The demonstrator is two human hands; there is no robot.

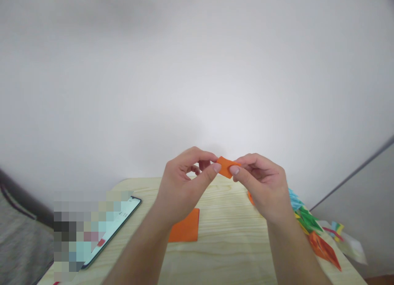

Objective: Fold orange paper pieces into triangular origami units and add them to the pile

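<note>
Wall: the plain white wall [197, 71] stands right behind the far edge of the tabletop, so you have little depth to reach forward.
Tabletop: pale wood-grain tabletop [234, 252], rounded at its far left corner; your easiest room to move is the stretch of grain between your forearms, toward the near edge.
Left hand: your left hand [184, 182] is raised, thumb and forefinger pinched together on the left end of the small orange paper.
Right hand: your right hand [264, 182] mirrors it, thumb and forefinger clamped on the right end.
Phone: the smartphone [115, 221] lies aslant along the left edge, screen lit; a left elbow swung wide could nudge it off.
Right edge: blue paper [295, 199], green paper [309, 219] and red-orange folded paper [324, 250] crowd there beside your right forearm — a sweep outward could push them over.
Flat sheet: the orange paper sheet [187, 227] rests left of the tabletop's middle, partly hidden by your left wrist, which could drag it if lowered.
Held piece: the small orange paper [226, 168] is up between both hands, near the far edge in view — uneven pulling could tear it, and a loose pinch could let its bend slip crooked.
</note>
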